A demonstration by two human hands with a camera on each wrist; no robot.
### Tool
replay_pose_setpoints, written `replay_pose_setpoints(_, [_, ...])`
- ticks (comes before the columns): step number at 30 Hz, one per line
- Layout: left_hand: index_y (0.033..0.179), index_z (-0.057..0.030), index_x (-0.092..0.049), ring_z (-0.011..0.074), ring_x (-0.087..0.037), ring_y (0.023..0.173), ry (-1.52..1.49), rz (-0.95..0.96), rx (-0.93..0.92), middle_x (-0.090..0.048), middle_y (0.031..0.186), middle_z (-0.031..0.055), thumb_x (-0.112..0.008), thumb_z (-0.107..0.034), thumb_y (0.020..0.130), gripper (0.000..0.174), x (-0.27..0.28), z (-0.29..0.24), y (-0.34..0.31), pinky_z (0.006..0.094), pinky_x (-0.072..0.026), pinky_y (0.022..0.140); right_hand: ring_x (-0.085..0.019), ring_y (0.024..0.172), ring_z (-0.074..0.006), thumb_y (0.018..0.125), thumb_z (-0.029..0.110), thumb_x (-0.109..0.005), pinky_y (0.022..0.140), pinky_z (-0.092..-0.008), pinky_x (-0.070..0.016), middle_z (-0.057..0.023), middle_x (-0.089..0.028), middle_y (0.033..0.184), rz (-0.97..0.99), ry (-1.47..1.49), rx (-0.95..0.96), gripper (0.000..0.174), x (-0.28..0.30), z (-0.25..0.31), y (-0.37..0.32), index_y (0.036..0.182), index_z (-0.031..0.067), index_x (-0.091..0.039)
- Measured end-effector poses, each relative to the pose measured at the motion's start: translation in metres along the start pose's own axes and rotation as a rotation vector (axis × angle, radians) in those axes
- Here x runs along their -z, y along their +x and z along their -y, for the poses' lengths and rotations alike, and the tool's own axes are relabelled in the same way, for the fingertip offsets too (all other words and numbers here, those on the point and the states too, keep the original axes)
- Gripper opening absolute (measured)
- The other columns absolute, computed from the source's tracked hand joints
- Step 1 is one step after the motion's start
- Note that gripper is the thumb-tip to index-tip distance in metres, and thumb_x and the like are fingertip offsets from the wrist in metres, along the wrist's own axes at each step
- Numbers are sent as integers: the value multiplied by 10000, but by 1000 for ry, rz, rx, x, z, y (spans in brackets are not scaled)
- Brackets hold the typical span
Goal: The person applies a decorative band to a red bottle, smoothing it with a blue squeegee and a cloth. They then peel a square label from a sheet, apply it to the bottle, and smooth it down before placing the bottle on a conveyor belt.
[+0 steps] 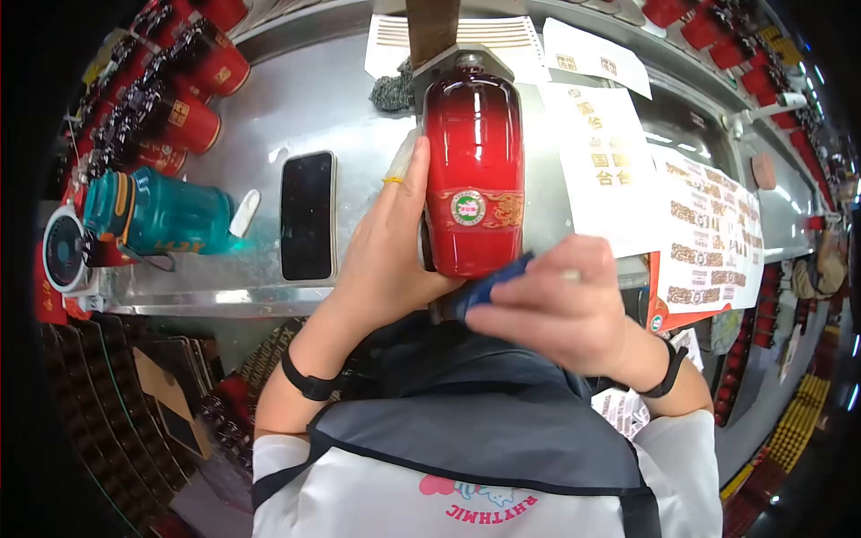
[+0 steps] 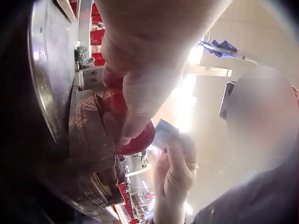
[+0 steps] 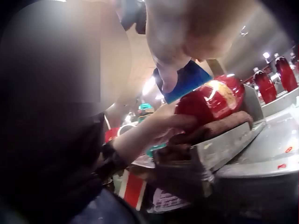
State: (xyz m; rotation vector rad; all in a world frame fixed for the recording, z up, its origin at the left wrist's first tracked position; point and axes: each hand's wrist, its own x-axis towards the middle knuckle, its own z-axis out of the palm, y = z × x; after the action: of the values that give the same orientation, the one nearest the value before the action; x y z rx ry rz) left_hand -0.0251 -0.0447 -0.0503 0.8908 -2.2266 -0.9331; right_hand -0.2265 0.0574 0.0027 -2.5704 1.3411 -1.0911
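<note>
A glossy red bottle, dark toward its neck, lies in a cradle with its base toward the person. A round white-and-green emblem and a gold-patterned band show near its base. My left hand grips the bottle along its left side, thumb near the base; a yellow ring is on one finger. Between thumb and fingers my right hand pinches a flat blue scraper right at the bottle's base end. In the right wrist view, the scraper's edge overlaps the red bottle.
A phone and a teal flask lie on the metal table to the left. Sheets of gold stickers spread to the right. A dark scouring pad sits beside the cradle. Red bottles line the far left.
</note>
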Motion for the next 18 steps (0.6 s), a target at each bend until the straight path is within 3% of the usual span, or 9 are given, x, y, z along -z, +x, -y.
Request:
replay_pose_setpoints(1, [1584, -14, -132, 384, -522, 1294, 34, 34, 30, -503, 1412, 226, -912, -194, 645, 1234, 2, -3, -2, 425, -457, 1035, -588, 851, -188, 641, 30, -692, 784, -343, -415, 34, -667, 884, 58, 95, -13, 380, 1, 7, -1, 991, 153, -776])
replay_pose_setpoints(2, [1565, 25, -175, 399, -575, 1039, 90, 6, 1, -577, 1145, 214, -887, -221, 655, 1181, 3, -8, -2, 461, -489, 901, -578, 866, -185, 637, 26, -693, 793, -339, -404, 37, -670, 891, 109, 185, -27, 386, 4, 10, 0, 991, 152, -778])
replay_pose_setpoints(5, [1554, 29, -216, 411, -554, 1107, 229, 43, -27, -559, 1218, 230, -887, -208, 640, 1158, 12, -17, -4, 456, -481, 943, -565, 853, -191, 637, 43, -707, 832, -341, -392, 29, -672, 901, 142, -28, -226, 391, 37, 6, 25, 1004, 156, -780])
replay_pose_setpoints(6, [1544, 30, -250, 366, -564, 1116, 275, -5, -62, -551, 1315, 207, -912, -231, 603, 1180, 9, -17, -5, 416, -455, 969, -566, 845, -190, 648, 52, -711, 836, -332, -386, 24, -680, 918, 79, -177, -215, 391, 38, 2, 27, 1018, 160, -779])
replay_pose_setpoints(10, [1550, 21, -246, 371, -552, 1138, 325, -83, -168, -547, 1320, 203, -913, -230, 600, 1188, 7, -16, -5, 426, -443, 981, -567, 870, -171, 660, 102, -722, 840, -331, -390, 27, -683, 930, 67, -202, -104, 355, 11, 2, 10, 1009, 144, -777])
replay_pose_setpoints(13, [1546, 42, -221, 425, -481, 1259, 208, -47, -116, -478, 1383, 266, -898, -205, 627, 1168, 5, -9, -6, 483, -428, 1046, -566, 881, -165, 649, 105, -721, 825, -336, -414, 20, -695, 943, 126, 28, -18, 362, 7, 15, 6, 1006, 141, -771])
replay_pose_setpoints(15, [1551, 49, -188, 416, -491, 1273, 14, -63, -60, -456, 1416, 275, -913, -239, 629, 1207, -2, 2, -5, 469, -430, 1052, -560, 887, -183, 621, 83, -725, 817, -334, -421, 20, -701, 938, 164, -24, -176, 380, 25, 7, 20, 993, 140, -772])
replay_pose_setpoints(16, [1551, 49, -188, 416, -491, 1273, 14, -67, -59, -456, 1416, 275, -913, -239, 629, 1207, -10, 10, -4, 469, -430, 1052, -560, 854, -203, 621, 45, -739, 816, -333, -417, 10, -707, 917, 75, -109, -230, 375, 27, -1, 20, 986, 122, -772])
replay_pose_setpoints(18, [1552, 56, -166, 401, -541, 1208, -362, -64, -43, -494, 1367, 263, -920, -289, 635, 1235, -22, 20, -2, 454, -461, 1003, -561, 851, -213, 689, 7, -784, 816, -332, -415, -14, -711, 887, -54, -62, -327, 309, 27, -12, 14, 985, 97, -768])
